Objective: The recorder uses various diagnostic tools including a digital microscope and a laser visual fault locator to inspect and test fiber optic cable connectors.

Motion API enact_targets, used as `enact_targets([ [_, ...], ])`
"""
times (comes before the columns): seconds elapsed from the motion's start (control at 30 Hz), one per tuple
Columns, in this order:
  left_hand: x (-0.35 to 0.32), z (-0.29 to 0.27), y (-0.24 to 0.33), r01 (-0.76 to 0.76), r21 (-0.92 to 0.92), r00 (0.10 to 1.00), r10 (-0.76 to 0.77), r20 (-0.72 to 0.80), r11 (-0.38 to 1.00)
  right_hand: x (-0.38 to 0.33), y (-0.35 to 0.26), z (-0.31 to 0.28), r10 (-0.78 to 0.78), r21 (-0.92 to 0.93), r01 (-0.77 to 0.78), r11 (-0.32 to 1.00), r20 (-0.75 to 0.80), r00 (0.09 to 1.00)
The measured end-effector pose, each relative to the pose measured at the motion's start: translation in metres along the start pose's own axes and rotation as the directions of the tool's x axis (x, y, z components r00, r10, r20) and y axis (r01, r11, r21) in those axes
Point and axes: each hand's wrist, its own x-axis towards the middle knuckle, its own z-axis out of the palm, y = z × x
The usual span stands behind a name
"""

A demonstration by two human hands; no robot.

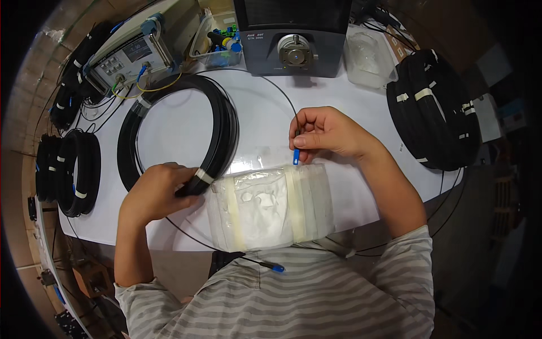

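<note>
The blue plug (295, 156) is pinched by the right hand (327, 134) above the pad (271, 206); the cable coil (178, 133) is gripped by the left hand (161, 189). The thin cable could be kinked if pulled taut.

**One head-worn fisheye, looking down on the bench**

A single view was given, from the person's head, facing steeply down and forward onto the white table (186, 121). It sat close: the striped shirt (293, 299) filled the lower edge, and both forearms rose from there toward the frame's centre. Straight edges bowed near the rim, and dark corners ringed the picture. No second view overlapped it.
</note>
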Motion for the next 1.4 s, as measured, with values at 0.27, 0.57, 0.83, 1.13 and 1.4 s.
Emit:
enact_targets([
  [0.27, 0.029, 0.002, 0.027, -0.147, -0.05, 0.941, 0.124, -0.313, 0.988, 0.0, 0.001, 0.022, -0.218, 0.058, 0.229, 0.972, -0.157, 0.963],
  [0.57, 0.13, 0.037, 0.06, -0.274, -0.421, 0.958, 0.208, -0.196, 0.865, 0.01, 0.009, 0.025, -0.439, -0.107, 0.441, 0.891, -0.453, 0.776],
  [0.83, 0.149, 0.056, 0.067, -0.142, -0.789, 0.989, 0.121, -0.086, 0.598, 0.007, 0.013, 0.01, -0.412, -0.143, 0.391, 0.909, -0.446, 0.794],
  [1.13, 0.137, 0.05, 0.081, -0.337, -0.527, 0.931, 0.361, -0.061, 0.78, 0.003, 0.011, -0.011, -0.296, -0.067, 0.309, 0.949, -0.535, 0.792],
  [1.4, 0.15, 0.031, 0.049, -0.571, 0.194, 0.653, 0.585, -0.481, 0.798, 0.001, 0.014, 0.002, -0.436, -0.608, 0.201, 0.768, -0.265, 0.86],
])
